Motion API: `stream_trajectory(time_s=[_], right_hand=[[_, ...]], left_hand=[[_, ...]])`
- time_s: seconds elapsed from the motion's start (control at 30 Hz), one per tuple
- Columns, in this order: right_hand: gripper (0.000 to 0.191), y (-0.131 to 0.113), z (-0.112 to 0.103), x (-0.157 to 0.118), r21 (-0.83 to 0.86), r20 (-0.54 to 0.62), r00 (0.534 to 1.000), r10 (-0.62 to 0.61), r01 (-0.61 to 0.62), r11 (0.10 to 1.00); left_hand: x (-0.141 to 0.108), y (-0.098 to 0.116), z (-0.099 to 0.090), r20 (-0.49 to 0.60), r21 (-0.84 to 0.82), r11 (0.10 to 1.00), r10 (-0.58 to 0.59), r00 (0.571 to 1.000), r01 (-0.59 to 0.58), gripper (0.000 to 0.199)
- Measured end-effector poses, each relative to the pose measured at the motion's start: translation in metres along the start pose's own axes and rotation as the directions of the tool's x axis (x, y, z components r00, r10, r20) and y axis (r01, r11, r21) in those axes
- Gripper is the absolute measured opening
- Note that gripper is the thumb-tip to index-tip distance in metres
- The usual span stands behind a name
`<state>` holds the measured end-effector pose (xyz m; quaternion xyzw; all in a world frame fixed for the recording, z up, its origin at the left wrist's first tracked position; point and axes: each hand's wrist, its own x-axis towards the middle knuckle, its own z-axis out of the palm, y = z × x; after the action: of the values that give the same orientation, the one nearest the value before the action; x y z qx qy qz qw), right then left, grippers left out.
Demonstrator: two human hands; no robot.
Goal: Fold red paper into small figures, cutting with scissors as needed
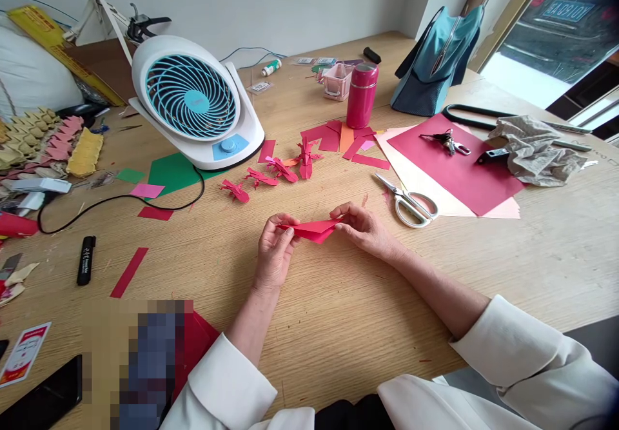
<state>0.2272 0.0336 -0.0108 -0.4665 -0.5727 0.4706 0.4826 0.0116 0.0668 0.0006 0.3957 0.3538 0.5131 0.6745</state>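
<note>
A folded piece of red paper [315, 229] is stretched between my two hands just above the table. My left hand [277, 246] pinches its left end between thumb and fingers. At its right end, my right hand [362, 227] grips the paper with thumb and fingertips. Beyond my hands, several small red folded paper figures [282, 169] stand in a slanting row. White-handled scissors [416, 209] lie to the right of my right hand, their blades pointing away to the left.
A white and blue fan [196, 101] stands at the back left, its black cord curving over the table. A pink bottle [362, 96], a blue bag [438, 62] and large paper sheets [454, 172] sit at back right. At left lie a black marker [86, 261] and a phone [46, 396].
</note>
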Motion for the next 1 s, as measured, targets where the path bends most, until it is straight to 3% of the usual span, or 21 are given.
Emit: stream_trajectory(time_s=[0.17, 0.37, 0.53, 0.67, 0.77, 0.87, 1.0], right_hand=[[0.039, 0.006, 0.002, 0.002, 0.034, -0.022, 1.0, -0.017, 0.018, 0.999], [0.035, 0.008, 0.002, 0.004, 0.122, -0.049, 0.999, -0.019, 0.024, 0.992], [0.041, 0.008, 0.003, 0.006, 0.203, -0.022, 1.0, 0.008, -0.003, 0.979], [0.041, 0.009, 0.003, 0.006, 0.222, 0.014, 0.999, 0.032, -0.035, 0.974], [0.031, 0.01, 0.005, 0.003, 0.173, -0.02, 1.0, 0.014, -0.01, 0.985], [0.017, 0.007, 0.008, 0.0, 0.029, -0.063, 0.997, -0.04, 0.042, 0.999], [0.006, 0.0, 0.013, -0.005, -0.159, -0.046, 0.992, -0.116, 0.107, 0.981]], left_hand=[[-0.001, -0.004, 0.001, 0.02, 0.089, 0.995, 0.041, 0.999, -0.042, 0.037], [0.0, -0.013, -0.002, 0.023, 0.31, 0.922, 0.236, 0.971, -0.232, 0.019], [-0.002, -0.013, -0.002, 0.112, 0.604, 0.691, 0.419, 0.901, -0.396, 0.01], [-0.008, -0.01, 0.002, 0.214, 0.786, 0.431, 0.483, 0.849, -0.443, 0.015], [-0.013, -0.007, 0.007, 0.313, 0.847, 0.248, 0.481, 0.819, -0.47, 0.019], [-0.017, -0.007, 0.011, 0.423, 0.835, 0.146, 0.445, 0.789, -0.53, 0.023], [-0.02, -0.009, 0.014, 0.518, 0.798, 0.1, 0.391, 0.761, -0.595, 0.018]])
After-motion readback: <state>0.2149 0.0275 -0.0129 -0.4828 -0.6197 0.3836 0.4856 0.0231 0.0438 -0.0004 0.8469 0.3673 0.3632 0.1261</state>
